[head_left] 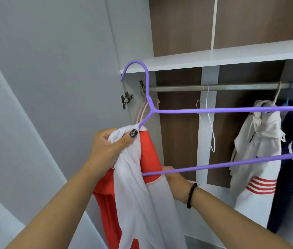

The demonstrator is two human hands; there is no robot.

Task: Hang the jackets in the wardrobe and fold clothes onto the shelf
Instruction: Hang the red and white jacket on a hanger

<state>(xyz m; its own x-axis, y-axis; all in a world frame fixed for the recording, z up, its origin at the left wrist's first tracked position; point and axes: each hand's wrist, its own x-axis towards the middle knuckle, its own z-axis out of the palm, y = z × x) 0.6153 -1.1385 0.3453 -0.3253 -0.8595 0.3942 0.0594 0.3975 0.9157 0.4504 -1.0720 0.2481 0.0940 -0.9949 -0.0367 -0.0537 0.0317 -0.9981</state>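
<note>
A purple hanger (pixel 214 110) is held up in front of the open wardrobe, its hook near the shelf edge. One end of it is inside a red and white jacket (pixel 138 186) that hangs down between my arms. My left hand (pixel 111 146) grips the jacket's white fabric at the hanger's left shoulder, thumb on top. My right hand (pixel 175 182) is partly hidden behind the jacket, its fingers curled on the cloth just under the hanger's lower bar. The metal rail (pixel 231 86) runs across the wardrobe behind the hanger.
On the rail's right end hang a white jacket with red stripes (pixel 257 159) and a dark navy jacket (pixel 289 168). A bare white hanger (pixel 210 123) hangs mid-rail and pale hangers (pixel 144 112) at its left end. A white shelf (pixel 214 60) lies above; the grey door (pixel 52 69) stands open at left.
</note>
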